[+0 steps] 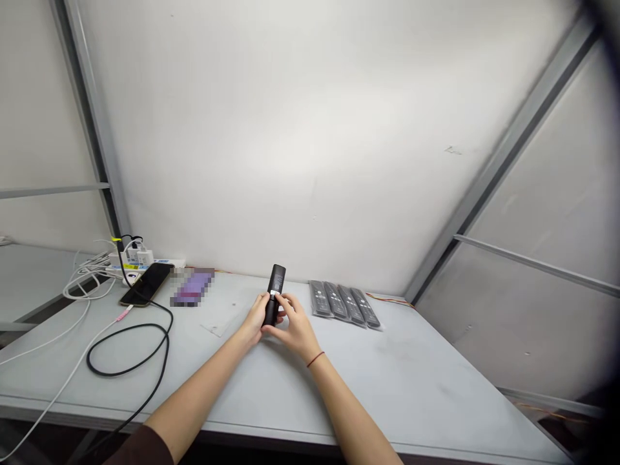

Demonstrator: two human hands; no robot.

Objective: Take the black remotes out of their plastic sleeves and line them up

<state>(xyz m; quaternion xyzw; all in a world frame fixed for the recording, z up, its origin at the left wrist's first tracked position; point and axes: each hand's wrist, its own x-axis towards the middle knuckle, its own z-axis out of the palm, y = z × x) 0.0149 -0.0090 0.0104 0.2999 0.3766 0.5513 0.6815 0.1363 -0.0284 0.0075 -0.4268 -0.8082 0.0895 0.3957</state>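
Note:
A black remote control (276, 279) is held upright, slightly tilted, above the middle of the table. Wrapped round its lower left side is my left hand (254, 320), fingers closed. My right hand (293, 326) grips it from the right, its fingertips on the face near a small whitish patch and the thumb near the bottom end. Part of the remote's lower half is hidden by my fingers. To the right, several remote controls in clear plastic sleeves (343, 303) lie side by side. A clear plastic sheet or bag (213, 329) lies flat left of my hands.
The grey-white table (411, 381) meets a white wall panel behind. At left are a dark phone (146, 284), a pixelated purple item (194, 287), a power strip with chargers (138, 258), white cables and a looped black cable (167, 336) running over the front edge.

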